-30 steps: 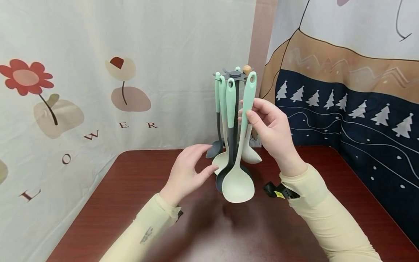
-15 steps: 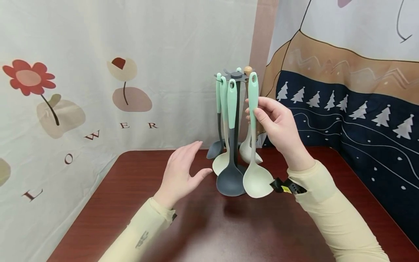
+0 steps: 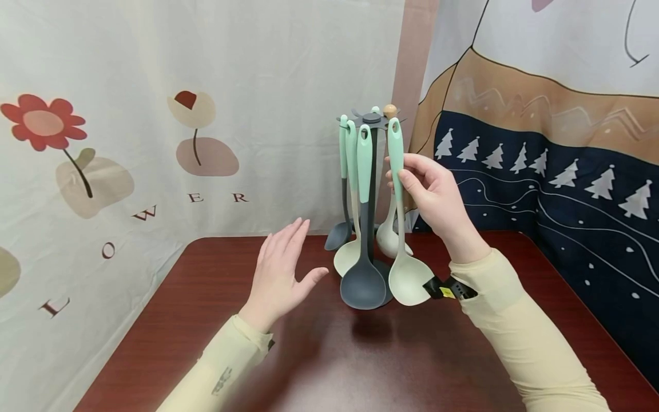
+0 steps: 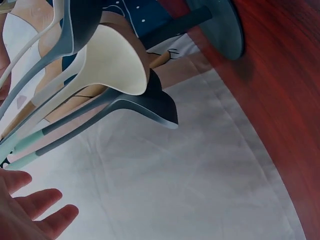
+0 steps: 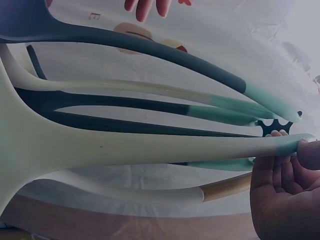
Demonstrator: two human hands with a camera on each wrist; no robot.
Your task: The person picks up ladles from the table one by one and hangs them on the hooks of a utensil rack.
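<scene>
My right hand (image 3: 437, 200) pinches the mint-green handle of a cream ladle (image 3: 409, 280) between thumb and fingers. The ladle hangs bowl down, its handle top close in front of the hooks of a dark utensil stand (image 3: 372, 118). In the right wrist view the thumb lies on the handle of the cream ladle (image 5: 200, 147). Left of it on the stand hangs a dark grey ladle (image 3: 362, 286). My left hand (image 3: 275, 274), fingers spread and holding nothing, is raised left of the stand. In the left wrist view the left fingers (image 4: 45, 202) are apart from the hanging utensils.
Other utensils hang around the stand: a second cream ladle (image 3: 347, 257), a grey one (image 3: 337, 236) and a white one with a wooden handle (image 3: 387, 237). The stand's round base (image 4: 227, 30) rests on the reddish-brown table (image 3: 206, 286). Printed curtains rise behind.
My right hand has carried the cream ladle to the right, out from in front of the dark grey ladle. My left hand has drawn back leftward and its fingers have spread.
</scene>
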